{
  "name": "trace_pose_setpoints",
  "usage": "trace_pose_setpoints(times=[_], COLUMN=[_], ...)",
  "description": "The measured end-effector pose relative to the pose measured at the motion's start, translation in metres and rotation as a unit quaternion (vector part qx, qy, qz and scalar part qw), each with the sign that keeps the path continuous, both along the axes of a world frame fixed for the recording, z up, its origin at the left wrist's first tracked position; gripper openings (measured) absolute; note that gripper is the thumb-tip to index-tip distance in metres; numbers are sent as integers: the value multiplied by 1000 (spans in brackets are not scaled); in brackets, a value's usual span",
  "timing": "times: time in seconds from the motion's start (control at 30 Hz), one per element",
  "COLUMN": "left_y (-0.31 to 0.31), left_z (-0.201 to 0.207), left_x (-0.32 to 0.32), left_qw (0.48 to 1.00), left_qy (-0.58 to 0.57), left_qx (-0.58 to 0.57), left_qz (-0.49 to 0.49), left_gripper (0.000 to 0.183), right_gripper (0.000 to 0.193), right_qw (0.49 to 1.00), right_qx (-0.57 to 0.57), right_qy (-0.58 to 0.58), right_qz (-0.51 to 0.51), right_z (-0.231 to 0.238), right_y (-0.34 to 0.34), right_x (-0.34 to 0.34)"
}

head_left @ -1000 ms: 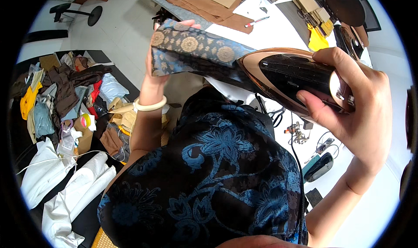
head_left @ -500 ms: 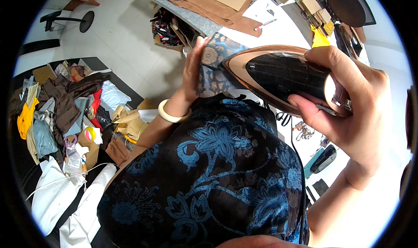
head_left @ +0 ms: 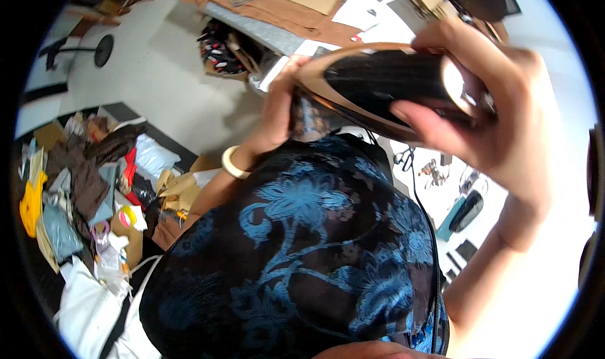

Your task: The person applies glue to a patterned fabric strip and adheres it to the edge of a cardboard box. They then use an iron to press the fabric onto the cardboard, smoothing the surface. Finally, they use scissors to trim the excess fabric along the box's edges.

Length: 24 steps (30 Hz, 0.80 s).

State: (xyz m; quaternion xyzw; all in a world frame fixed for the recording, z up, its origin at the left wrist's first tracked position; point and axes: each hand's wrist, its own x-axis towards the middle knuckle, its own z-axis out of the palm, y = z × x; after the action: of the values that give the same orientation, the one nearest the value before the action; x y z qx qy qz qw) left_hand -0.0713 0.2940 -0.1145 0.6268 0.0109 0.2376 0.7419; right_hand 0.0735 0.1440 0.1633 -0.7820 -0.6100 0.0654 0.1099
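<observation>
My right hand [head_left: 504, 88] grips a black and copper clothes iron [head_left: 381, 75], fingers over its top and thumb along the near side. The iron's pointed nose faces left, towards my left hand [head_left: 280, 104]. That hand is closed on the left edge of a blue-grey and brown patterned fabric [head_left: 310, 121], its fingers pointing away from me. Most of the fabric is hidden beneath the iron. Whether the soleplate touches it cannot be made out. A cream bangle [head_left: 233, 164] circles my left wrist.
A white table [head_left: 403, 129] with scissors [head_left: 403, 159] and a dark oblong object [head_left: 467, 211] lies to the right. Brown fabric [head_left: 283, 16] covers the far worktop. At left, a black table holds a heap of cloth and bags [head_left: 82, 176]; a box of tools [head_left: 220, 50] sits below the worktop.
The iron has moved left over the patterned fabric, covering much more of it, and its nose is now close to my left fingers. The whole view has also shifted slightly.
</observation>
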Motion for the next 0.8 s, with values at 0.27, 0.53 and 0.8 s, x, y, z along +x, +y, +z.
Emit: trace_pose_setpoints(times=[0.27,0.53,0.8], left_y=[32,34,20], left_z=[-2,-32,-17], left_x=[-3,-1,-1], left_qw=[993,985,980], left_qy=[-16,-16,-81], left_qx=[-91,-166,-177], left_qz=[-77,-38,-29], left_gripper=[62,60,40], right_gripper=[35,29,31], right_qw=[998,992,975], right_qx=[13,-14,-161], right_qy=[-8,19,128], right_qz=[66,124,78], right_z=[20,35,44], right_y=[-3,-5,15], right_x=[9,13,3])
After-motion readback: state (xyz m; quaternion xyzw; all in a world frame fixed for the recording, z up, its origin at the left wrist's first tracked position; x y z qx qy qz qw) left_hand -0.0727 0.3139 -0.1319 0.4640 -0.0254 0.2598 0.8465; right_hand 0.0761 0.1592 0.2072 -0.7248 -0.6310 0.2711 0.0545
